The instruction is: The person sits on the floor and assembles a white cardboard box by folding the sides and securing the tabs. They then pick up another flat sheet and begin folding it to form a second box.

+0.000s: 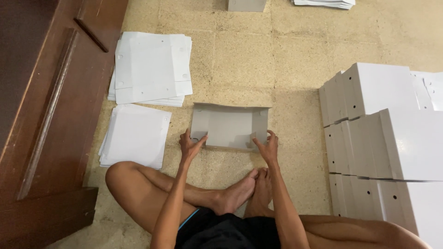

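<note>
A grey, partly folded cardboard box blank (230,125) lies on the tiled floor in front of my crossed legs. Its far wall and both side flaps stand up. My left hand (190,145) pinches the near-left corner flap. At the near-right corner, my right hand (266,146) grips the other flap. Both hands fold the front edge upward.
Two stacks of flat white blanks (150,69) (134,134) lie on the floor to the left. Folded white boxes (383,124) are stacked in rows at the right. A dark wooden door (41,101) fills the left edge. More sheets (325,3) and a box (247,4) lie far ahead.
</note>
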